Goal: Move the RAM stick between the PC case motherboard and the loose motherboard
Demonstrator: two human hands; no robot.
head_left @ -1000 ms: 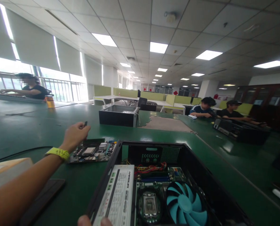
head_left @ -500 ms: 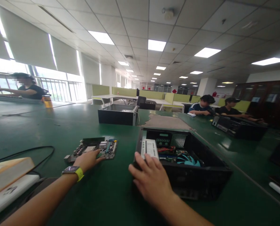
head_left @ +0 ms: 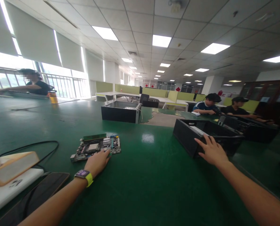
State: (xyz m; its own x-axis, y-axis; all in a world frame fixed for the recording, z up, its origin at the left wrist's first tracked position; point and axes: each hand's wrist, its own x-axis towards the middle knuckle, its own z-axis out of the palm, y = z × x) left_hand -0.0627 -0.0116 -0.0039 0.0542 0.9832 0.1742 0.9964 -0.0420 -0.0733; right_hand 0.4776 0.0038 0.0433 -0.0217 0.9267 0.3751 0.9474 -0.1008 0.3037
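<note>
I have two hands in view. The fingers of the left hand (head_left: 97, 164) lie close together, their tips touching the near edge of a motherboard (head_left: 94, 147); from here I cannot tell whether they pinch it. The right hand (head_left: 212, 151) has its fingers spread wide over the near left corner of a black computer case (head_left: 186, 138), touching it rather than closed around it.

Just past the left fingers I count one motherboard, flat on the green surface (head_left: 149, 182), with one silver square and one green strip along its far edge. One watch (head_left: 81, 173) sits on the left wrist. The case under the right hand stands open at the top, one pale block (head_left: 198, 130) showing inside.

Farther out I count two more cases: one open case (head_left: 120, 115) near the middle, one dark case (head_left: 255, 130) at far right. To my left lie one beige box (head_left: 15, 168), one black cable (head_left: 44, 143) and one dark slab (head_left: 48, 188). Three other people sit beyond: one person (head_left: 38, 88) left, two right.
</note>
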